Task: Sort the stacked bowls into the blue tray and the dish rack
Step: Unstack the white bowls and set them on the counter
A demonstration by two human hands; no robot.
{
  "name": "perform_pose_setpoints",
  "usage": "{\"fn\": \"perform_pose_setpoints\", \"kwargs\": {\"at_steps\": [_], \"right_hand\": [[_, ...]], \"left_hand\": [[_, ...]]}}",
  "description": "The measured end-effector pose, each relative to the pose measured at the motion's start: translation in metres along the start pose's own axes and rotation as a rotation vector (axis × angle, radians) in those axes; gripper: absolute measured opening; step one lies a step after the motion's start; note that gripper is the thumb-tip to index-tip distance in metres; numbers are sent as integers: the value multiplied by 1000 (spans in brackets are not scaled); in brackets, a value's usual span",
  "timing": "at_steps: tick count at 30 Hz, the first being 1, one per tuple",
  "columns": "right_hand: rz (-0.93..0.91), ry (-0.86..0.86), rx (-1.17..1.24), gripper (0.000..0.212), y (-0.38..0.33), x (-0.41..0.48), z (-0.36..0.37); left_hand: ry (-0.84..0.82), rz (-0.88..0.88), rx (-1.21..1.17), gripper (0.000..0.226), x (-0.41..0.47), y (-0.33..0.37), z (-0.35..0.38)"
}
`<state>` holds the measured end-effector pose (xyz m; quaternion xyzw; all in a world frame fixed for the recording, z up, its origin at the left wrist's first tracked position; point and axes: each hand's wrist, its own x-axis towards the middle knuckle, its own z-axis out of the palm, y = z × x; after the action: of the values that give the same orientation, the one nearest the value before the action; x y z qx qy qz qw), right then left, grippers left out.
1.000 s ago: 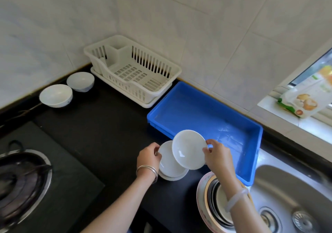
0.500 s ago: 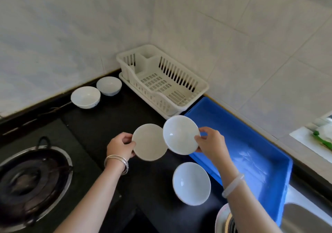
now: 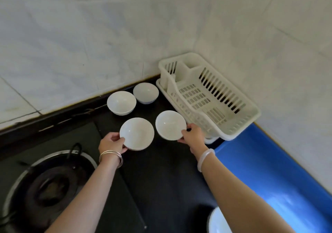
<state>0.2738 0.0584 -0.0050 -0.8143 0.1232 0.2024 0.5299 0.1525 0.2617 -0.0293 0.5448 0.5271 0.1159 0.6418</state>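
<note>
My left hand [image 3: 111, 143] grips the near rim of a white bowl [image 3: 136, 133] low over the black counter. My right hand [image 3: 193, 135] holds a second white bowl [image 3: 170, 125] by its right rim, just left of the white dish rack [image 3: 239, 125]. Two more white bowls stand by the wall: a wider one [image 3: 121, 102] and a smaller one [image 3: 145, 92]. The blue tray [image 3: 265, 166] lies right of my right arm. Part of another white bowl [image 3: 218, 223] shows at the bottom edge.
A gas burner [image 3: 48, 188] with a dark pan support sits at the lower left. Tiled walls meet in the corner behind the rack. The black counter [image 3: 161, 179] runs between burner and tray.
Both hands carried their bowls away from me and to the left, toward the two bowls by the wall. The view swung left, so the remaining bowl now sits at the bottom edge.
</note>
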Motion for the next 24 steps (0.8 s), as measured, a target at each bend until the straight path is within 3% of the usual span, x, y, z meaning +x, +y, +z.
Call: {"fn": "perform_pose_setpoints", "kwargs": {"at_steps": [20, 24], "right_hand": [[91, 57, 83, 16, 2, 57, 56], [146, 16, 176, 26, 5, 53, 55]], "left_hand": [[32, -143, -109, 20, 49, 1, 13], [-1, -150, -175, 20, 44, 0, 13]]}}
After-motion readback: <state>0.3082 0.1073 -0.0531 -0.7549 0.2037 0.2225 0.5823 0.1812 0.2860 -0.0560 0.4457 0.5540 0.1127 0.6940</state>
